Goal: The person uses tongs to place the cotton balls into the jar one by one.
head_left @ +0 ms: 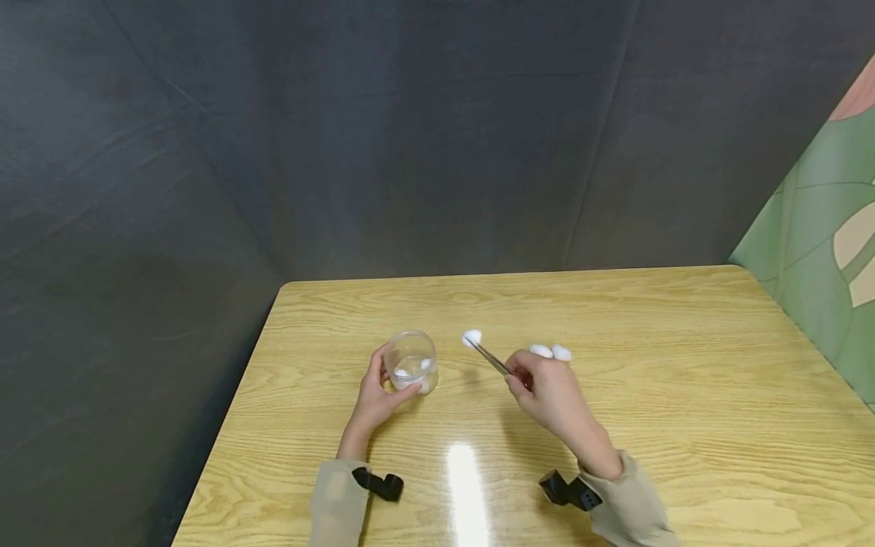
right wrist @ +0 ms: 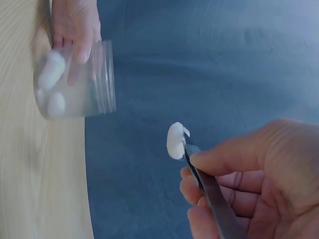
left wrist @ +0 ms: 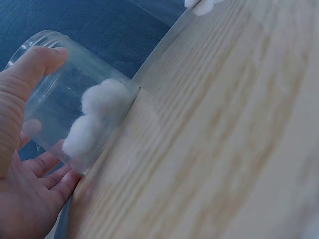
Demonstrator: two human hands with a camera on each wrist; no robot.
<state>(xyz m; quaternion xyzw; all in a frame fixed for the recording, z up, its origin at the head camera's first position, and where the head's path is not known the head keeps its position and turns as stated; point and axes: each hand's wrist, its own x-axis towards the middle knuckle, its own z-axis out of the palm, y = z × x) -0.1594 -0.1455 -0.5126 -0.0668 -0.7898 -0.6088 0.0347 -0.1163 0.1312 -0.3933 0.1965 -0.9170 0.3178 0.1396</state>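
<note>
My left hand (head_left: 374, 396) holds a clear plastic jar (head_left: 412, 351) upright on the table, thumb on one side and fingers round the other. Inside, several white cotton balls (left wrist: 82, 134) lie at the bottom. Between its thumb and fingers my right hand (head_left: 550, 391) pinches metal tweezers (right wrist: 212, 191). A cotton ball (right wrist: 175, 141) is caught in the tweezers' tips, raised above the table to the right of the jar. Two more cotton balls (head_left: 551, 352) sit on the table just beyond the right hand.
The wooden table (head_left: 683, 365) reaches far to the right. A dark cloth wall (head_left: 437, 137) rises behind it and along the left side. At the far right hangs a green patterned panel (head_left: 813, 251). Each sleeve carries a black wrist camera (head_left: 570, 490).
</note>
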